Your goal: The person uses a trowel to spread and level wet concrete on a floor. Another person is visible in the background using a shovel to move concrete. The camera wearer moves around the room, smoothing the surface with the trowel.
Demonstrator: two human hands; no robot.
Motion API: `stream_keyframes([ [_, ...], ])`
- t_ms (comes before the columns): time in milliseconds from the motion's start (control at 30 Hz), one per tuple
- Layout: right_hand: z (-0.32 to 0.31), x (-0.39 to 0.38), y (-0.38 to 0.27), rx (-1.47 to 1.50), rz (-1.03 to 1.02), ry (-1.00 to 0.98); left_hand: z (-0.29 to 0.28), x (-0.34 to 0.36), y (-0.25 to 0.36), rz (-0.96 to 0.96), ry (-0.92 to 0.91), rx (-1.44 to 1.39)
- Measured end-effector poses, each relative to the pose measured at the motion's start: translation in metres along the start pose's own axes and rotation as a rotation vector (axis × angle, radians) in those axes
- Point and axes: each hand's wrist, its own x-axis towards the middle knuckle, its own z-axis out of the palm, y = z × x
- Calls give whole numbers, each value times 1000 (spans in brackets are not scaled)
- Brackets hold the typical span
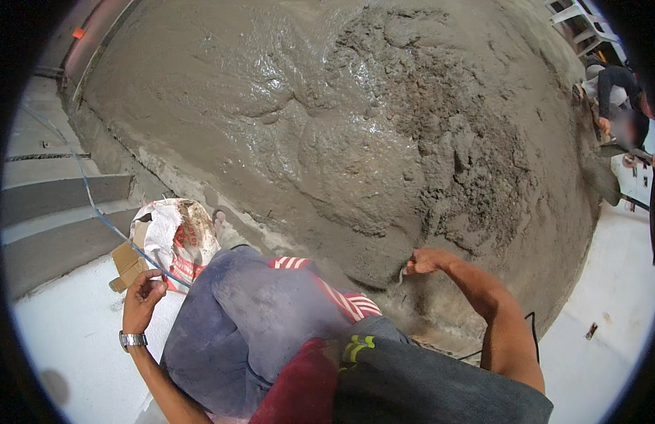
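My right hand [428,261] is closed at the near edge of wet grey concrete [292,141]. A thin, pale, curved tool [402,273] juts from its fingers; the rest of it is hidden, so its exact kind does not show. My left hand [143,298], with a metal watch at the wrist, is held out at the left with fingertips pinched together. Just above those fingertips runs a blue cord [115,230]; whether they touch it, or hold something small, I cannot make out. A torn white and red sack [177,237] lies beyond my left hand.
Grey steps [66,194] rise at the left, with a piece of cardboard [127,267] by the sack. Rough, lumpy mix [461,148] covers the concrete's right part. At the far right a co-worker [621,92] bends near a shovel [601,180]. White plastic chairs [585,25] stand behind.
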Motion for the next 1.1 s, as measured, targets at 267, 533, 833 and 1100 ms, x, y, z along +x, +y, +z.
stream_keyframes([
  [267, -17, -21, -7, 102, 170, 5, 1, -4, -1, -14, -1, -8],
  [533, -33, 3, -14, -243, 53, -154, 2, 2, -3, -8, -39, -16],
  [833, -38, -20, -31, -297, 35, -173, -2, -2, -3, -4, -7, -8],
  [1100, -53, -15, 2, 23, 120, -27, -1, -4, -1, -14, -25, 5],
])
